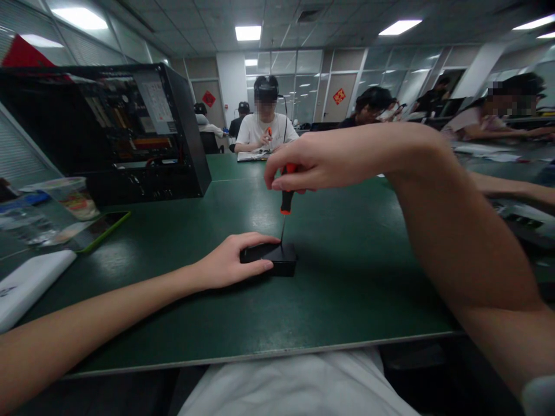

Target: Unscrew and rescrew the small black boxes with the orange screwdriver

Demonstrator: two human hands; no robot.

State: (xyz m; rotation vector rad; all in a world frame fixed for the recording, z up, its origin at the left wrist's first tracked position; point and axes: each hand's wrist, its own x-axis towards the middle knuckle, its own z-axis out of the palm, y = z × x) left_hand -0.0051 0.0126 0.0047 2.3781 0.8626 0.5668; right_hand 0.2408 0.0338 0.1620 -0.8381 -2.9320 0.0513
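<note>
A small black box (284, 263) lies flat on the green table, near the middle of the view. My left hand (236, 260) grips it from the left, thumb along the near side and fingers along the far side. Above it, my right hand (299, 164) is closed around the handle of a screwdriver (286, 202), which is black with orange-red parts. The shaft points down, nearly upright, and its tip meets the top of the box toward the far side. Whatever sits under the tip is too small to make out.
On the left stand an open black computer case (186, 133), a plastic cup (73, 196), a green-edged phone (106, 228) and a white box-like object (34, 283). The green table's (260, 346) front edge is close to my lap. A person (264, 115) sits opposite; others sit at right.
</note>
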